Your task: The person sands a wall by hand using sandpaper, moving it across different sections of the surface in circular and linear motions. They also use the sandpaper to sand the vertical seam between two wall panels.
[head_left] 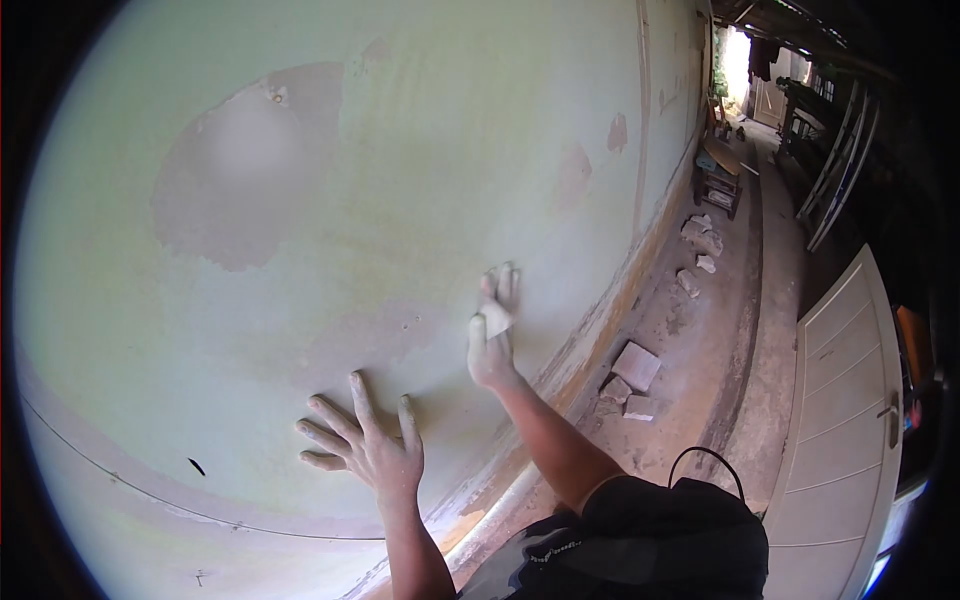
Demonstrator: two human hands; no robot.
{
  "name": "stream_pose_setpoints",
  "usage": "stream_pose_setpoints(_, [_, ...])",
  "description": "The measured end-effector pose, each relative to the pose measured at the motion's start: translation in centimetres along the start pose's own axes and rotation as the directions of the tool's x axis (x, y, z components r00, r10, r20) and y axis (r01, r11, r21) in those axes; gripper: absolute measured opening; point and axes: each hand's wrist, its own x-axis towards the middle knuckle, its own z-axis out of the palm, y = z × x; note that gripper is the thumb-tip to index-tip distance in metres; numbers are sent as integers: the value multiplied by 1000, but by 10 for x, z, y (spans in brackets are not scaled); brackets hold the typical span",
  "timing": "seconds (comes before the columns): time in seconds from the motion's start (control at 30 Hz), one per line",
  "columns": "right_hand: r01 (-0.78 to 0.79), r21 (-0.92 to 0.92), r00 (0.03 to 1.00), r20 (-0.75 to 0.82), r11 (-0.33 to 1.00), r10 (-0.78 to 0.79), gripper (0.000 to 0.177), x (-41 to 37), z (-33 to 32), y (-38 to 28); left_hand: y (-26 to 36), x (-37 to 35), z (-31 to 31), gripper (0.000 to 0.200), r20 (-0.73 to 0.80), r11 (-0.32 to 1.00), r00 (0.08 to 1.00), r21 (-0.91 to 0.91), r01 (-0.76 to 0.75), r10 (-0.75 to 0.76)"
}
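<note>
so the wall (450,150) fills most of my view, pale green and smudgy. the floor (692,372) runs along its foot, then there's a panelled door (845,430) off to my right and a bare greyish patch (305,170) up on the wall. my left hand (375,448) is spread flat there, fingers wide. my right hand (487,357), kinda dusty, has a small white piece (497,320) pinched between thumb and fingers, right against the wall.
</note>
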Motion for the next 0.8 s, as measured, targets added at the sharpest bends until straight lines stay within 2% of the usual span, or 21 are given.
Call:
stream_pose_setpoints(0.1, [-101, -25, 987, -132, 995, 96, 65, 41, -28, 66, 1, -1, 0, 80, 15, 999, 1000, 46, 4, -5])
stream_pose_setpoints(0.17, [-323, 95, 909, -245, 942, 337, 65, 63, -45, 112, 4, -1, 0, 81, 6, 1000, 1000, 12, 11, -11])
stream_pose_setpoints(0.2, [-329, 93, 910, -236, 940, 342, 65, 59, -46, 109, 4, -2, -1, 81, 33, 999, 999, 31, 14, -15])
stream_pose_setpoints(0.27, [-469, 219, 801, -302, 856, 517, 64, 67, -38, 106, 3, -5, -5, 81, 52, 999, 998, 38, 17, -19])
stream_pose_setpoints(0.33, [-308, 72, 914, -254, 948, 317, 64, 44, -8, 44, 6, -1, -4, 82, 39, 999, 999, 39, 15, -17])
stream_pose_setpoints(0.37, [-273, -14, 951, -158, 962, 268, 65, 31, -2, -6, 7, 1, -4, 82, 30, 999, 999, 38, 11, -12])
stream_pose_setpoints(0.43, [-82, -168, 984, 142, 982, 106, 66, -21, 13, -52, 7, 0, -6, 85, 72, 998, 996, 23, 52, -54])
stream_pose_setpoints(0.53, [-58, -61, 977, 200, 996, 69, 66, -25, -4, -9, 6, -1, -9, 88, 86, 999, 995, 21, 41, -43])
stream_pose_setpoints(0.57, [-171, -3, 982, 83, 985, 170, 68, -14, -8, 7, 6, 1, -10, 89, 106, 998, 993, 22, 54, -56])
stream_pose_setpoints(0.63, [-115, -22, 993, 35, 993, 116, 73, -2, -18, 38, 8, 3, -10, 88, 104, 998, 993, 18, 58, -60])
stream_pose_setpoints(0.7, [-126, -27, 992, -20, 992, 126, 74, 7, -26, 53, 10, 1, -18, 87, 122, 997, 990, 19, 76, -78])
stream_pose_setpoints(0.77, [-285, 77, 935, -196, 956, 294, 69, 16, -28, 82, 12, 5, -30, 84, 154, 995, 987, -75, 64, -51])
stream_pose_setpoints(0.8, [-281, 86, 937, -190, 956, 293, 69, 16, -33, 88, 14, 5, -37, 81, 144, 994, 989, -96, 56, -41])
